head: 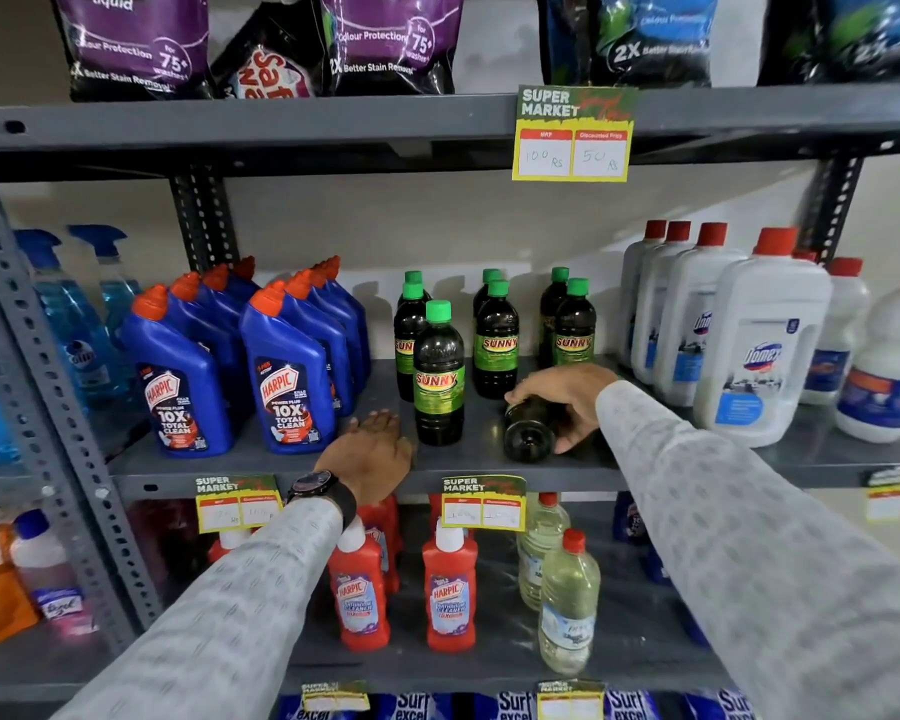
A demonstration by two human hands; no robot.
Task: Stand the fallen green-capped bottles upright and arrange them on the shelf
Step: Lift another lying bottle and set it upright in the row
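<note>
Several dark green-capped Sunny bottles stand upright on the grey middle shelf (261, 462); the nearest one (438, 374) is at the front, with others behind, such as one at centre (495, 343) and one to the right (574, 327). One dark bottle (528, 431) lies on its side near the front edge, its base facing me and its cap hidden. My right hand (567, 400) is wrapped over this fallen bottle. My left hand (372, 452) rests flat on the shelf's front edge, left of the nearest upright bottle, holding nothing.
Blue Harpic bottles (287, 376) crowd the shelf to the left, white red-capped Domex jugs (759, 345) to the right. Price tags (572, 135) hang from the shelf edges. Red Harpic bottles (450, 589) and clear bottles stand on the shelf below.
</note>
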